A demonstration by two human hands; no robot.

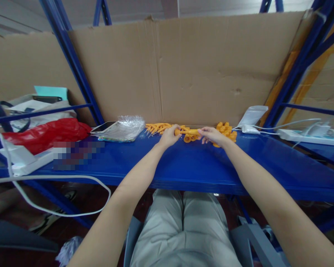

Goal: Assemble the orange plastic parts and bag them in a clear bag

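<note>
My left hand (169,137) is closed around the left end of an orange plastic piece (193,131), whose rounded tip shows at the fingers. Thumb and forefinger of my right hand (213,135) meet at its right end, the other fingers loosely curled. Just below, between the hands, lie several round orange cup-like parts (187,138). Left of my left hand is a row of orange stick-like parts (157,128) with small metal bits at their lower ends. Orange knobbed parts (226,130) are heaped behind and beside my right hand, which partly hides them.
The blue shelf (128,159) is backed by a cardboard sheet (200,70). A clear plastic packet (129,128) and a phone-like device (107,127) lie left. A white pouch (252,116) and cables are right. A red bag (50,133) and white power strip (36,161) sit far left.
</note>
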